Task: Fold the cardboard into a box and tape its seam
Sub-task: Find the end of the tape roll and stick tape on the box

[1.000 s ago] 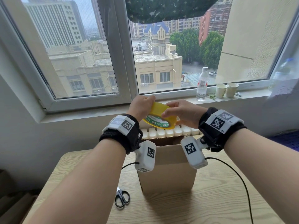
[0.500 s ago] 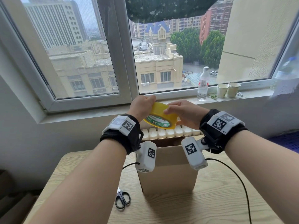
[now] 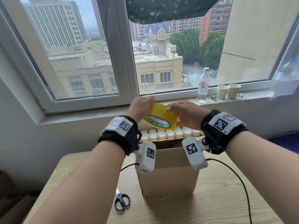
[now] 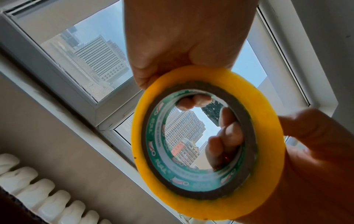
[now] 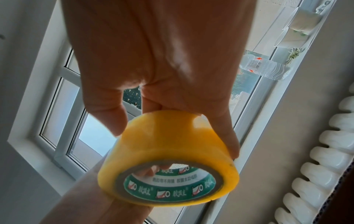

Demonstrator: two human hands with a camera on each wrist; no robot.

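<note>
Both hands held the tape roll above the open box, hunting for the tape's free end.

The left hand [image 3: 140,109] and right hand [image 3: 184,113] each curled round the yellow tape roll [image 3: 159,118]; the cardboard box [image 3: 168,172] stood upright mid-tabletop, top unsealed. The loose end probably sat under the right fingers [image 5: 228,136]: best to turn the roll slowly, feeling for the ridge.
</note>
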